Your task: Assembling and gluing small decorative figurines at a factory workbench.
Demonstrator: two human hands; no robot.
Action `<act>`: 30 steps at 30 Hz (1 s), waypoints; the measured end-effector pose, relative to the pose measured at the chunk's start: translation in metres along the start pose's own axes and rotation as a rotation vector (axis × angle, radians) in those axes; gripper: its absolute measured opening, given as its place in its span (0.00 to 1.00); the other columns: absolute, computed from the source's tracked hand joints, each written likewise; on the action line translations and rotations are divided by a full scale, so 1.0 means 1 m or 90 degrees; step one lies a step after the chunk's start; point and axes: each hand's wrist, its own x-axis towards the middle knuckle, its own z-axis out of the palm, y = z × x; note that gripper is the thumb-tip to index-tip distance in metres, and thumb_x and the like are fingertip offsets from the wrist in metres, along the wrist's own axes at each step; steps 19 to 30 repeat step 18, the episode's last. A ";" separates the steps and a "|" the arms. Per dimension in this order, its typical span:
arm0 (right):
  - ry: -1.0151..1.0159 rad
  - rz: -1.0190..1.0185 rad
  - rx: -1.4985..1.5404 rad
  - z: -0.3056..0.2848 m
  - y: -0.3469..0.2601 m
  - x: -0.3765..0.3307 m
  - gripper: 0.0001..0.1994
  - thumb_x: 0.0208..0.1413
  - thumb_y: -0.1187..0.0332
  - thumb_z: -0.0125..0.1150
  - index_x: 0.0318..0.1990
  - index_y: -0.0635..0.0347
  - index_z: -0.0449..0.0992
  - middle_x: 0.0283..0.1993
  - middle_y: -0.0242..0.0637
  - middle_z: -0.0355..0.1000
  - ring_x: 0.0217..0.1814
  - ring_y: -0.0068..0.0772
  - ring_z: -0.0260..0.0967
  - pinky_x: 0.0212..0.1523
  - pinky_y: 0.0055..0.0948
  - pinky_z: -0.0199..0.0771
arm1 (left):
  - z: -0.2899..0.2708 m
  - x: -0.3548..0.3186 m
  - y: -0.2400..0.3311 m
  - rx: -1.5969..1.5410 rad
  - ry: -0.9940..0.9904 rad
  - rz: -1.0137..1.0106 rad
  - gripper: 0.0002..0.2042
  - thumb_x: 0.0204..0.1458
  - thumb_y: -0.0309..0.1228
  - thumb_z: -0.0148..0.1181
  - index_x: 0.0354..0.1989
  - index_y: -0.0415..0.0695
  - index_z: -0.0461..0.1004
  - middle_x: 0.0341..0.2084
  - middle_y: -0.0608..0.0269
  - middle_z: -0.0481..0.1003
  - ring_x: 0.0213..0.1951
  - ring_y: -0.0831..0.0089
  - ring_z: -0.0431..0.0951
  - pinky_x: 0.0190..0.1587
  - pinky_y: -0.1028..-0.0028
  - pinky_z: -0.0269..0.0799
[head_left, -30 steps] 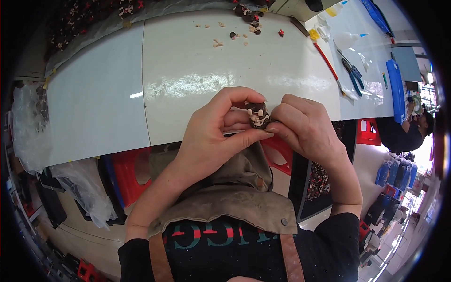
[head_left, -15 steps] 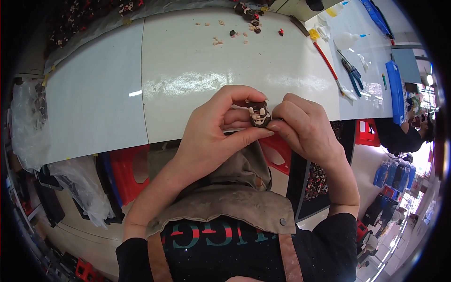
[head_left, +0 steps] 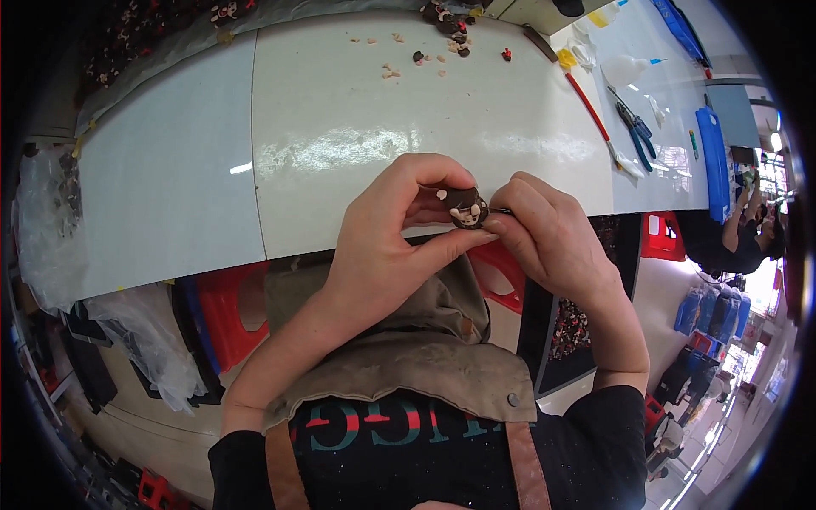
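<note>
Between the thumb and fingers of my left hand (head_left: 382,221) is a small figurine (head_left: 467,212), dark brown with a cream-coloured face and small cream bumps. Its face is turned up, near the table's front edge. My right hand (head_left: 552,234) is closed just right of it, the fingers curled in. From that pinch a thin dark metal piece (head_left: 501,210) points at the figurine's right side. Most of this piece is hidden in my fingers, so its kind is unclear.
Small cream bits (head_left: 391,71) and dark bits lie at the table's far side. A red stick (head_left: 586,106), pliers (head_left: 636,134) and a white squeeze bottle (head_left: 627,70) lie at the right. Under the table, a tray (head_left: 571,327) holds many small pieces. Another person (head_left: 735,234) is far right.
The figurine has tilted in my left fingers, and a cream bump now shows at its upper left. The thin dark piece shows more clearly beside my right fingers.
</note>
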 end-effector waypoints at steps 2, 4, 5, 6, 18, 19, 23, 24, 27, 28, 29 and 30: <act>0.001 -0.002 -0.007 0.001 0.001 0.000 0.05 0.54 0.71 0.54 0.32 0.63 0.67 0.27 0.43 0.63 0.28 0.48 0.64 0.29 0.36 0.64 | 0.000 0.000 -0.003 0.021 0.001 0.023 0.23 0.43 0.16 0.66 0.46 0.41 0.62 0.41 0.63 0.68 0.44 0.77 0.74 0.48 0.76 0.74; 0.001 -0.005 -0.013 0.000 0.001 0.000 0.05 0.54 0.71 0.54 0.32 0.63 0.67 0.27 0.43 0.63 0.28 0.48 0.65 0.29 0.37 0.65 | 0.000 0.000 -0.004 0.019 0.000 0.022 0.23 0.43 0.17 0.66 0.45 0.41 0.62 0.41 0.63 0.68 0.44 0.77 0.74 0.48 0.76 0.74; -0.006 -0.011 -0.027 0.000 0.001 0.000 0.05 0.53 0.72 0.55 0.32 0.62 0.67 0.27 0.43 0.63 0.28 0.48 0.65 0.28 0.37 0.65 | 0.000 0.000 -0.004 0.018 -0.001 0.022 0.23 0.42 0.17 0.66 0.45 0.41 0.62 0.41 0.63 0.68 0.44 0.77 0.74 0.48 0.77 0.74; -0.012 -0.017 -0.040 -0.001 0.001 0.000 0.05 0.53 0.72 0.55 0.32 0.62 0.67 0.27 0.42 0.63 0.28 0.49 0.65 0.28 0.37 0.65 | 0.000 0.000 -0.002 0.017 -0.001 0.021 0.23 0.42 0.17 0.66 0.45 0.41 0.62 0.41 0.63 0.68 0.44 0.77 0.74 0.48 0.77 0.74; -0.005 -0.008 -0.053 -0.002 0.001 -0.001 0.06 0.52 0.71 0.57 0.33 0.62 0.67 0.28 0.43 0.64 0.28 0.49 0.66 0.29 0.37 0.66 | 0.002 0.001 -0.005 0.029 0.009 0.027 0.22 0.42 0.16 0.65 0.45 0.41 0.62 0.39 0.63 0.68 0.41 0.78 0.74 0.46 0.76 0.73; -0.005 -0.008 -0.053 -0.002 0.001 -0.001 0.06 0.52 0.71 0.57 0.33 0.62 0.67 0.28 0.43 0.64 0.28 0.49 0.66 0.29 0.37 0.66 | 0.002 0.001 -0.005 0.029 0.009 0.027 0.22 0.42 0.16 0.65 0.45 0.41 0.62 0.39 0.63 0.68 0.41 0.78 0.74 0.46 0.76 0.73; -0.005 -0.008 -0.053 -0.002 0.001 -0.001 0.06 0.52 0.71 0.57 0.33 0.62 0.67 0.28 0.43 0.64 0.28 0.49 0.66 0.29 0.37 0.66 | 0.002 0.001 -0.005 0.029 0.009 0.027 0.22 0.42 0.16 0.65 0.45 0.41 0.62 0.39 0.63 0.68 0.41 0.78 0.74 0.46 0.76 0.73; -0.005 -0.008 -0.053 -0.002 0.001 -0.001 0.06 0.52 0.71 0.57 0.33 0.62 0.67 0.28 0.43 0.64 0.28 0.49 0.66 0.29 0.37 0.66 | 0.002 0.001 -0.005 0.029 0.009 0.027 0.22 0.42 0.16 0.65 0.45 0.41 0.62 0.39 0.63 0.68 0.41 0.78 0.74 0.46 0.76 0.73; -0.005 -0.008 -0.053 -0.002 0.001 -0.001 0.06 0.52 0.71 0.57 0.33 0.62 0.67 0.28 0.43 0.64 0.28 0.49 0.66 0.29 0.37 0.66 | 0.002 0.001 -0.005 0.029 0.009 0.027 0.22 0.42 0.16 0.65 0.45 0.41 0.62 0.39 0.63 0.68 0.41 0.78 0.74 0.46 0.76 0.73; -0.005 -0.008 -0.053 -0.002 0.001 -0.001 0.06 0.52 0.71 0.57 0.33 0.62 0.67 0.28 0.43 0.64 0.28 0.49 0.66 0.29 0.37 0.66 | 0.002 0.001 -0.005 0.029 0.009 0.027 0.22 0.42 0.16 0.65 0.45 0.41 0.62 0.39 0.63 0.68 0.41 0.78 0.74 0.46 0.76 0.73; -0.005 -0.008 -0.053 -0.002 0.001 -0.001 0.06 0.52 0.71 0.57 0.33 0.62 0.67 0.28 0.43 0.64 0.28 0.49 0.66 0.29 0.37 0.66 | 0.002 0.001 -0.005 0.029 0.009 0.027 0.22 0.42 0.16 0.65 0.45 0.41 0.62 0.39 0.63 0.68 0.41 0.78 0.74 0.46 0.76 0.73; -0.005 -0.008 -0.053 -0.002 0.001 -0.001 0.06 0.52 0.71 0.57 0.33 0.62 0.67 0.28 0.43 0.64 0.28 0.49 0.66 0.29 0.37 0.66 | 0.002 0.001 -0.005 0.029 0.009 0.027 0.22 0.42 0.16 0.65 0.45 0.41 0.62 0.39 0.63 0.68 0.41 0.78 0.74 0.46 0.76 0.73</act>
